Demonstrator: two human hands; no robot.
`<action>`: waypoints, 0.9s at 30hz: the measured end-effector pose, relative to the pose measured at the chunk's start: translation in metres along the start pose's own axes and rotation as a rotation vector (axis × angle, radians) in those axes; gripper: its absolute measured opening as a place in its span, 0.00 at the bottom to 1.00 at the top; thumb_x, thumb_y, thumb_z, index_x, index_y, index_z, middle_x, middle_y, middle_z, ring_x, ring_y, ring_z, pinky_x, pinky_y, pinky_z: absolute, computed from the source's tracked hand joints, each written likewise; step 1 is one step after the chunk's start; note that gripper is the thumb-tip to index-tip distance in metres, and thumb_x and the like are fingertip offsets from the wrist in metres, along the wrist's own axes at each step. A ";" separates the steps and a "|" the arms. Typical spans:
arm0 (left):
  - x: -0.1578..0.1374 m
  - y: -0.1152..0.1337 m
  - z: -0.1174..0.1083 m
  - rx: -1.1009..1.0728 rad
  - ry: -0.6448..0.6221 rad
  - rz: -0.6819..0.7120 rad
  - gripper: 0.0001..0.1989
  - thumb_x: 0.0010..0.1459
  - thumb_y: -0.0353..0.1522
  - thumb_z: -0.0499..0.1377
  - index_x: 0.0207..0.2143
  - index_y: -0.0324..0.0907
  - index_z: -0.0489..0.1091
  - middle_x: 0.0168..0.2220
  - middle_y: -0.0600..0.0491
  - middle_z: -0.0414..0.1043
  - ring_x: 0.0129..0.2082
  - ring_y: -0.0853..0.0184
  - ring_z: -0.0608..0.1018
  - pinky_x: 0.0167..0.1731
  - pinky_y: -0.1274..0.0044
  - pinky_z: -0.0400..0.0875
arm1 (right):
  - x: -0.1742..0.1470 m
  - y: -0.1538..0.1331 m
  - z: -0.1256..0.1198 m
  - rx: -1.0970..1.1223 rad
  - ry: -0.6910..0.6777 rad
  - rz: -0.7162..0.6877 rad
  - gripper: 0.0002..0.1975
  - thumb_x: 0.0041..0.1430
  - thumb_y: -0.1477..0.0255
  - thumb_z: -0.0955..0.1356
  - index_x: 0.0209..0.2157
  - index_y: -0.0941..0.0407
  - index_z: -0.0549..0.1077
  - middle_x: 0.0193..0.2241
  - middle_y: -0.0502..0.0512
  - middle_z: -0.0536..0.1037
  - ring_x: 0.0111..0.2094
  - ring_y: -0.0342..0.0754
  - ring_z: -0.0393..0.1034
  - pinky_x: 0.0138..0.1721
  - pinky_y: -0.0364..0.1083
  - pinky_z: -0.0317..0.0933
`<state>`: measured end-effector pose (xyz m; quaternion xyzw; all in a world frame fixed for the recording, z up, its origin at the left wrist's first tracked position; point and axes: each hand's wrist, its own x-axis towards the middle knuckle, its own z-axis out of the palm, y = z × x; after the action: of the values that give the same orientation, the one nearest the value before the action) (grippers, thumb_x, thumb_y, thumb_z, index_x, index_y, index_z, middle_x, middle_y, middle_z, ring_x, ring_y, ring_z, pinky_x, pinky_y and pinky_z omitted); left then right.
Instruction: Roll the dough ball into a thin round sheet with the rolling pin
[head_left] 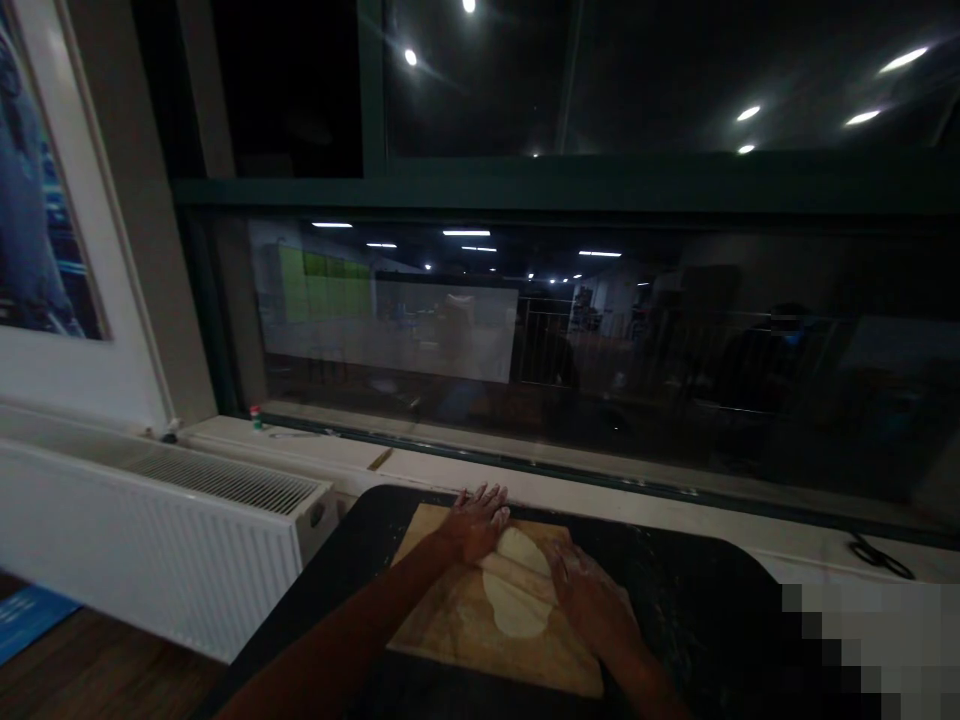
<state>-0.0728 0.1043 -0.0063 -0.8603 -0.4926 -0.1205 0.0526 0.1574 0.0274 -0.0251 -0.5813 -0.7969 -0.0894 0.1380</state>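
Flat dough (516, 608) (blurry container markings (256, 418))

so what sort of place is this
Perhaps a large office-like room: a wide window shows or reflects several strip lights, and a panel radiator stands nearby, while the flattened dough on a wooden board suggests food is prepared here too.
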 end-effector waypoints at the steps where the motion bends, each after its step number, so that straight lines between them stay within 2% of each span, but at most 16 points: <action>1: -0.004 0.000 0.002 -0.007 0.001 -0.004 0.24 0.70 0.37 0.42 0.66 0.48 0.55 0.68 0.49 0.55 0.68 0.56 0.58 0.62 0.54 0.56 | -0.002 0.000 0.002 -0.022 -0.017 -0.004 0.22 0.65 0.77 0.58 0.56 0.60 0.72 0.56 0.65 0.74 0.58 0.54 0.68 0.56 0.49 0.63; 4: -0.023 0.004 0.001 -0.022 0.010 -0.016 0.25 0.70 0.37 0.40 0.68 0.47 0.51 0.68 0.51 0.54 0.68 0.58 0.56 0.65 0.57 0.53 | -0.011 -0.003 0.010 -0.054 0.020 -0.027 0.22 0.65 0.75 0.58 0.56 0.59 0.72 0.57 0.65 0.73 0.58 0.57 0.67 0.55 0.51 0.64; 8: -0.061 0.016 -0.010 -0.043 0.074 -0.028 0.25 0.71 0.37 0.38 0.68 0.47 0.51 0.69 0.52 0.53 0.69 0.61 0.55 0.65 0.60 0.53 | -0.034 -0.013 0.020 0.008 0.208 -0.048 0.22 0.67 0.67 0.57 0.52 0.57 0.76 0.55 0.65 0.74 0.58 0.60 0.67 0.56 0.56 0.64; 10: -0.081 0.023 -0.013 -0.043 0.122 -0.020 0.25 0.71 0.37 0.39 0.68 0.45 0.51 0.68 0.49 0.55 0.68 0.61 0.57 0.65 0.60 0.55 | -0.044 -0.018 0.020 0.057 0.261 -0.068 0.24 0.69 0.63 0.56 0.52 0.56 0.76 0.56 0.64 0.73 0.59 0.60 0.67 0.58 0.58 0.62; 14: -0.104 0.033 -0.015 -0.022 0.167 -0.031 0.25 0.71 0.36 0.40 0.67 0.41 0.53 0.66 0.47 0.60 0.66 0.59 0.61 0.64 0.59 0.56 | -0.042 -0.016 0.008 0.112 0.213 -0.136 0.24 0.70 0.60 0.55 0.56 0.55 0.73 0.59 0.58 0.71 0.59 0.56 0.66 0.61 0.58 0.59; 17: -0.093 0.032 -0.019 -0.032 0.183 -0.058 0.23 0.71 0.37 0.41 0.64 0.43 0.58 0.62 0.48 0.66 0.62 0.59 0.67 0.62 0.61 0.60 | -0.021 -0.009 0.002 0.138 0.148 -0.135 0.24 0.71 0.62 0.54 0.56 0.55 0.73 0.58 0.56 0.73 0.59 0.52 0.67 0.60 0.53 0.61; 20: -0.060 0.024 -0.027 -0.044 0.214 -0.083 0.23 0.71 0.38 0.42 0.62 0.42 0.62 0.57 0.46 0.72 0.56 0.60 0.74 0.59 0.64 0.64 | -0.001 -0.005 0.005 0.111 0.155 -0.095 0.23 0.69 0.68 0.55 0.54 0.56 0.74 0.56 0.58 0.75 0.59 0.51 0.66 0.58 0.51 0.63; 25: -0.011 0.010 -0.037 -0.055 0.272 -0.078 0.23 0.71 0.38 0.41 0.58 0.40 0.66 0.55 0.46 0.74 0.55 0.60 0.74 0.60 0.63 0.61 | 0.011 -0.003 0.018 -0.078 0.158 -0.018 0.24 0.62 0.76 0.57 0.54 0.53 0.75 0.57 0.60 0.73 0.59 0.59 0.66 0.53 0.62 0.65; 27: -0.003 0.007 -0.034 -0.067 0.278 -0.062 0.23 0.71 0.37 0.39 0.58 0.43 0.67 0.55 0.48 0.74 0.54 0.63 0.74 0.60 0.64 0.61 | 0.012 -0.001 0.023 -0.103 0.157 -0.007 0.25 0.59 0.78 0.58 0.54 0.52 0.75 0.58 0.60 0.72 0.59 0.59 0.66 0.54 0.61 0.65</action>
<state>-0.0738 0.0916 0.0262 -0.8210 -0.5024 -0.2566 0.0877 0.1504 0.0455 -0.0431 -0.5759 -0.7801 -0.1762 0.1695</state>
